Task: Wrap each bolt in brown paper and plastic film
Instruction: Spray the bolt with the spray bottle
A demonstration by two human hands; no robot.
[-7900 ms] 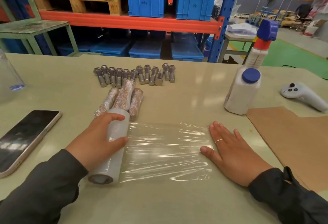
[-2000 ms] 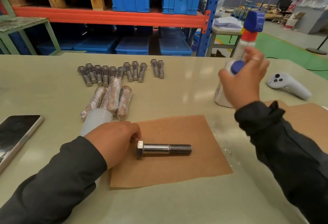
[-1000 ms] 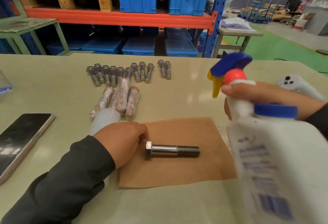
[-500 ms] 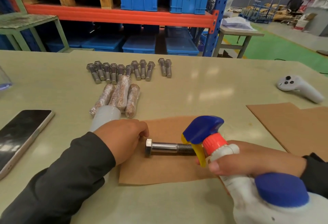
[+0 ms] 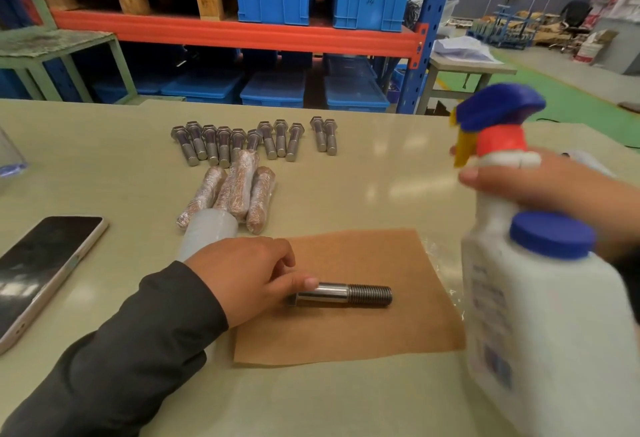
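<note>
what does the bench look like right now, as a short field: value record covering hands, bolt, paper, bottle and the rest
left hand: left hand grips the head end of the bolt
right hand: right hand holds the spray bottle raised, off to the right of the paper
bolt: lies flat on the brown paper sheet, threads pointing right
film roll: film roll partly hidden behind the left hand
wrapped bolts: three wrapped bolts side by side
bare bolts: row of bare bolts beyond them
phone: phone at left, screen dark

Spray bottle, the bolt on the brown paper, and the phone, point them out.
spray bottle (image 5: pixel 540 326), head view, white body
bolt (image 5: pixel 369 294), head view, threaded end
phone (image 5: pixel 41 263), head view, dark screen
</note>
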